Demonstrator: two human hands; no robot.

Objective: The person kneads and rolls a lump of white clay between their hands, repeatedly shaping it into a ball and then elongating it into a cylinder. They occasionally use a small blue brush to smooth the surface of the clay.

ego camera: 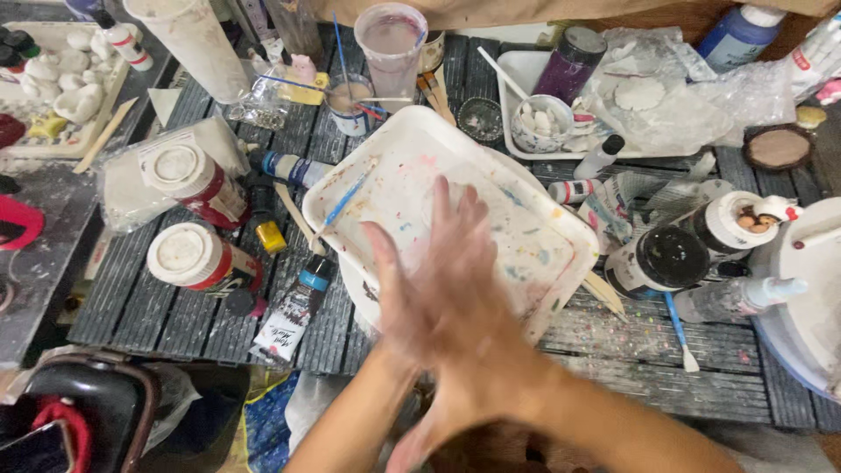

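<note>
Cluttered slatted bench [158, 307]: your blurred hands [447, 298], pressed together and holding nothing, hover at centre frame over the light, stiff, likely slippery white tray [526, 219]; grip its rim

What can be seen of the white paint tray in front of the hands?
The white paint tray is a shallow, squarish plastic-looking dish with rounded corners and a raised rim, turned at an angle on the dark slatted table. Its floor is smeared with dried dabs of blue, pink, orange and green. A blue-handled brush leans across its left rim. The blurred hands, pressed together, cover its near corner; whether they touch it cannot be told.
</note>
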